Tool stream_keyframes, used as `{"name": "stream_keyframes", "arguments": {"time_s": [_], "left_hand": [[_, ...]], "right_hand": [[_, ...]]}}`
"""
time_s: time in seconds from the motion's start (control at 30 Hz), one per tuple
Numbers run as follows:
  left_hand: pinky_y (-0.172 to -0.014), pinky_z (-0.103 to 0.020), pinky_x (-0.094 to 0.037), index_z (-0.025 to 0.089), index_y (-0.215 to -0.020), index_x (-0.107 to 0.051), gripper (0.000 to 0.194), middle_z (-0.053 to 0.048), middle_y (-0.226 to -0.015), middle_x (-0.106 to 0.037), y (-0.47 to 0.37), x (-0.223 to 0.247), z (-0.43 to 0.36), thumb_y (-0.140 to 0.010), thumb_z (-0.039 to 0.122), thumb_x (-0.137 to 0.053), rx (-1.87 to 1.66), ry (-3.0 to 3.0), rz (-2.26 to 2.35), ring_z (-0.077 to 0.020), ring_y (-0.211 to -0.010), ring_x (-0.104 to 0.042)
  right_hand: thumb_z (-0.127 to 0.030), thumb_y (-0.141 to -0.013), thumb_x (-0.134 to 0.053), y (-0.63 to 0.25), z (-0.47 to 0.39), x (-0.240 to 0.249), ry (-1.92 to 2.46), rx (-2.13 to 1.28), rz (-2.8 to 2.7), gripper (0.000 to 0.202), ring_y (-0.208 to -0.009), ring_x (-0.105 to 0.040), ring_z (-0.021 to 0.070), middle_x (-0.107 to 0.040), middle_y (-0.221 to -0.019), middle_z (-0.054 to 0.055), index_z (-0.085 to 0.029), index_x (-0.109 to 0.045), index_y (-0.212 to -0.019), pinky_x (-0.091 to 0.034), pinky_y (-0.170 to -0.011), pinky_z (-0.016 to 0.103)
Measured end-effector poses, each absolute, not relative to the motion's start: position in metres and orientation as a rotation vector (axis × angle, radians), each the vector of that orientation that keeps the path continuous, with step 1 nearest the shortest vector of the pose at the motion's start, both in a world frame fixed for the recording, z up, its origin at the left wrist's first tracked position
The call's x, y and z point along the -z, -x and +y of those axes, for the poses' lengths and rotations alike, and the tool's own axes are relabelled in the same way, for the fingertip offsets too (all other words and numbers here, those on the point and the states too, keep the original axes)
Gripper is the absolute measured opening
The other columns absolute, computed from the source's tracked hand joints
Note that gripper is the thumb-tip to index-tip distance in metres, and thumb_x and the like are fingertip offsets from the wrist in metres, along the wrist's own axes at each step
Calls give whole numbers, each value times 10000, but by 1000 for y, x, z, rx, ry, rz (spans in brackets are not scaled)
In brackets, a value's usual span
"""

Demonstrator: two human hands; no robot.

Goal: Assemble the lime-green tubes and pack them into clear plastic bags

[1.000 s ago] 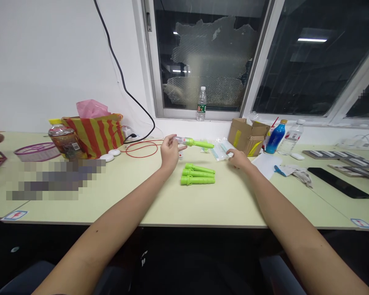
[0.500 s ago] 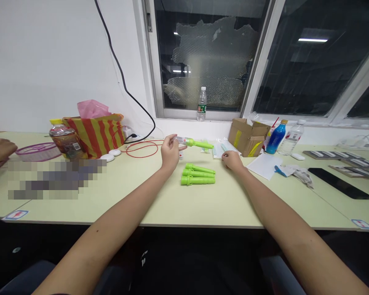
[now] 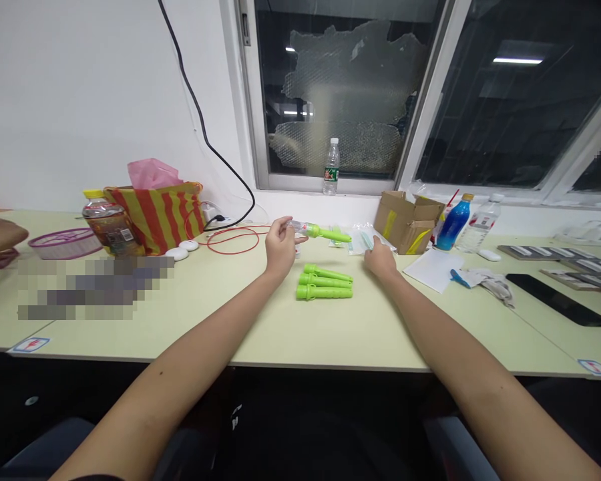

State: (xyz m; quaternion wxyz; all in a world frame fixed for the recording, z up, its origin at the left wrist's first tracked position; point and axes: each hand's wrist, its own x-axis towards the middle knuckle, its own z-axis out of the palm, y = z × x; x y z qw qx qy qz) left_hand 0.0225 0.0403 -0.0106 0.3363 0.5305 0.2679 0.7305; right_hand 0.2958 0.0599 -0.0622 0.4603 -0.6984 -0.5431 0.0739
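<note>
My left hand (image 3: pixel 280 250) is closed round the clear end of a green stick-like item (image 3: pixel 325 232), whose green end points right above the table. My right hand (image 3: pixel 380 259) rests by a clear plastic bag (image 3: pixel 358 242) with something pale green at it; its fingers are partly hidden, so I cannot make out a hold. Between my forearms, several similar green pieces (image 3: pixel 325 292) lie side by side on the pale table (image 3: pixel 330 341).
At the back stand a cardboard box (image 3: pixel 405 224), a blue bottle (image 3: pixel 455 224), a striped bag (image 3: pixel 165 217) and a tea bottle (image 3: pixel 111 224). A white sheet (image 3: pixel 433 269) and black slab (image 3: pixel 558 300) lie right. Another person's hand (image 3: pixel 0 237) is far left.
My right hand has shifted slightly away toward the plastic bag, its fingers now reaching forward. My left hand still holds the green item. The whole view has shifted a little.
</note>
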Motion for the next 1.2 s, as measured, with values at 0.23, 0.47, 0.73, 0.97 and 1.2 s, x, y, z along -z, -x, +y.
{"name": "stream_keyframes", "arguments": {"time_s": [0.23, 0.47, 0.73, 0.97, 1.2], "left_hand": [[-714, -371, -651, 152, -1027, -621, 282, -50, -955, -608, -29, 12, 34, -825, 349, -637, -1804, -1388, 688, -171, -892, -658], [-632, -346, -630, 152, -928, -578, 304, -39, -860, -620, -39, 11, 15, -821, 428, -646, -1614, -1515, 637, -154, -775, -649], [-988, -504, -447, 209, -1202, -568, 479, -116, -1172, -603, -29, 5, -2, -732, 117, -543, -1510, -2718, 568, -285, -1132, -522], [-784, -435, -425, 175, -992, -625, 309, -125, -955, -621, -36, 7, 4, -729, 66, -505, -1311, -3331, 875, -284, -936, -500], [-557, -337, -336, 175, -826, -604, 233, -111, -768, -600, -31, 16, 10, -637, 51, -547, -1048, -3390, 1240, -259, -788, -521]], "right_hand": [[-217, -899, -407, -259, 19, 28, 1253, 94, -1689, 340, -1126, -536, 250, -609, -1144, 129, -162, -598, -1174, -389, -1032, 390], [-367, -858, -539, -225, -7, 16, 1254, -183, -2114, 193, -732, -584, 202, -617, -750, 48, -182, -590, -834, -449, -671, 301], [-527, -860, -595, -245, -19, 4, 994, -1806, -1924, 371, -318, -257, 50, -345, -477, -108, -206, -436, -762, -262, -280, 176], [-520, -880, -581, -246, -21, 1, 901, -2029, -1841, 351, -308, -180, 33, -354, -480, -120, -206, -439, -812, -219, -244, 144], [-514, -851, -604, -223, -31, 5, 1171, -1451, -2083, 449, -358, -301, 59, -352, -454, -75, -224, -343, -629, -285, -305, 199]]}}
